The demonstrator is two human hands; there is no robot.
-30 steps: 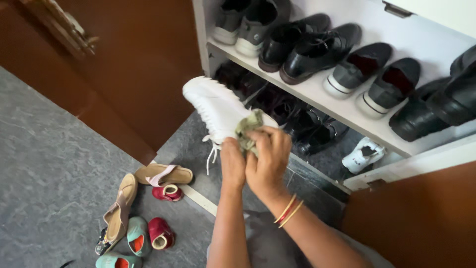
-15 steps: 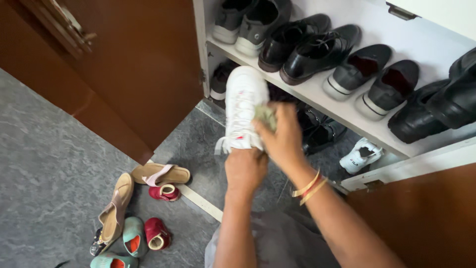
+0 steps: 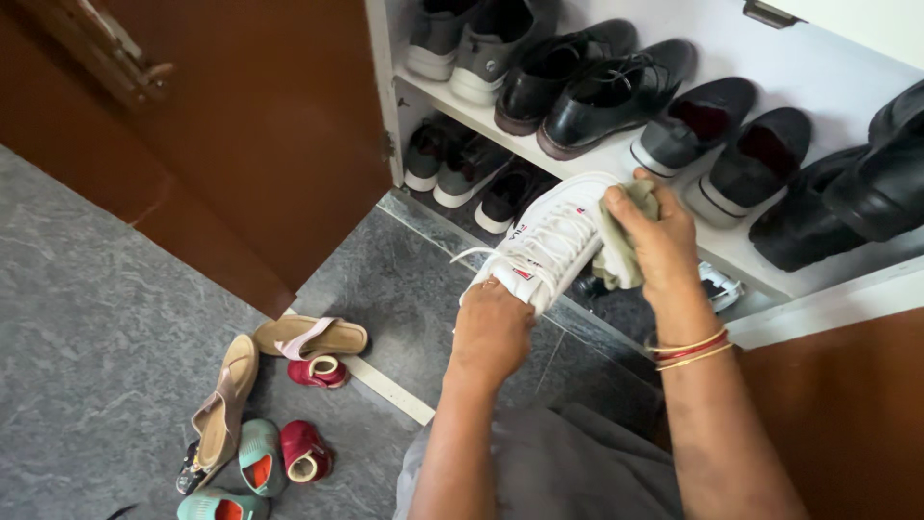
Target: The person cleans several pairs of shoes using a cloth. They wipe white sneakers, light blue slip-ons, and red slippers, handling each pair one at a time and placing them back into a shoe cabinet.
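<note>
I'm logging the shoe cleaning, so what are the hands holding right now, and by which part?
The left hand grips the white sneaker at its heel end. The right hand holds a greenish cloth bunched against the sneaker's side.

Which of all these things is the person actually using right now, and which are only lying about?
In use:
- white sneaker, gripped by the left hand
- greenish cloth, pressed against it by the right hand

Lying about:
- black leather shoes and grey sneakers on the white shelf
- tan sandals and small red shoes on the grey floor
</note>
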